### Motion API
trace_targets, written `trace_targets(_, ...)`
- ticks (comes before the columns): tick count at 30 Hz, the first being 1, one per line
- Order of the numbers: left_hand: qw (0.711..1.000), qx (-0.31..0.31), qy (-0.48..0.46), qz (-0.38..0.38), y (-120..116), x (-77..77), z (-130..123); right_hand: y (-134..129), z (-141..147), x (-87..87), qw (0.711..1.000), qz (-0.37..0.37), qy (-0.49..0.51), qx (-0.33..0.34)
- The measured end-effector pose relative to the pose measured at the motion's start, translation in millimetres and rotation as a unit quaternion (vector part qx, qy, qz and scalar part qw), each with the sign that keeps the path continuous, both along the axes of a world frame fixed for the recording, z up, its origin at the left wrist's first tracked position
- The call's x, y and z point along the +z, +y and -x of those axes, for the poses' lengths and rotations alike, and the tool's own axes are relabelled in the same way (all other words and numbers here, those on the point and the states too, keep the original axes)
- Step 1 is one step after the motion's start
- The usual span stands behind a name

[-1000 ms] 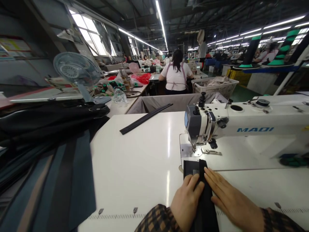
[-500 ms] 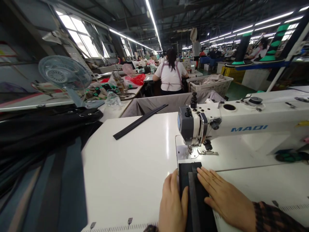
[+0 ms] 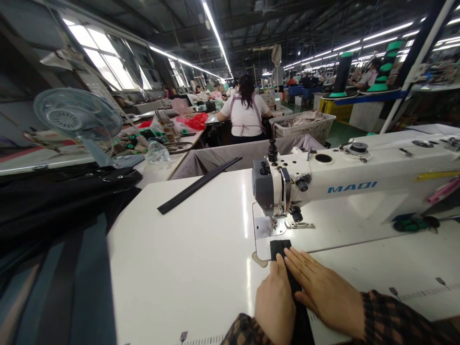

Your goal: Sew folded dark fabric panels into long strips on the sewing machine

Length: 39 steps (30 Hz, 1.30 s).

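Note:
A black fabric strip (image 3: 281,246) lies lengthwise on the white sewing table, its far end just short of the presser foot of the sewing machine (image 3: 273,187). My left hand (image 3: 276,298) is closed on the strip's left side, fingertips pressed together on top of it. Flat along the right edge rests my right hand (image 3: 323,290), its fingers stretched out and touching the fabric. Both hands cover much of the strip's middle. Its near end runs down between my forearms. A second narrow black strip (image 3: 201,184) lies apart, near the table's far edge.
Dark fabric pieces (image 3: 53,268) hang and pile up on the left. A fan (image 3: 77,115) stands behind them. Beyond the table are a grey cloth-lined bin (image 3: 215,155), a white basket (image 3: 305,127) and a seated co-worker (image 3: 246,112). Thread cones (image 3: 344,74) stand at the right.
The strip looks narrower, its left part folded over and the grey band out of sight. My left hand has moved from beside the strip onto it. The view has shifted slightly right.

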State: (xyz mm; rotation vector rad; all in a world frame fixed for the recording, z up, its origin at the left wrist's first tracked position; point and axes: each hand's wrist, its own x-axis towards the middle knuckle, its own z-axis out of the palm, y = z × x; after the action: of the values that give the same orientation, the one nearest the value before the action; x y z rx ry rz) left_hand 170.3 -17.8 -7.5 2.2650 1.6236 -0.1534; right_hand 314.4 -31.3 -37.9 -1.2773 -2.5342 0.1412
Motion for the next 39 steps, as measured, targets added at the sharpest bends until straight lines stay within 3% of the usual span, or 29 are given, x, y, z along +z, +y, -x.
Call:
trace_targets(4, 0.999, -0.033, -0.022, 0.016, 7.8, 5.4, 4.9, -0.1, -0.3, 0.0, 1.0, 0.012, -0.01, 0.002)
trace_targets(10, 1.0, -0.02, 0.001, 0.021, 9.9, 6.7, -0.6, 2.6, -1.7, 2.5, 0.999, 0.03, -0.003, 0.012)
trace_targets(25, 1.0, -0.003, -0.012, 0.018, 56.5, 12.7, -8.5, 50.1, -8.1, 6.4, 0.999, 0.043, -0.012, 0.027)
trace_targets(39, 0.999, 0.037, -0.011, 0.039, 64.0, 11.2, -14.2, 60.0, -8.4, 4.6, 0.998, 0.044, -0.049, 0.023)
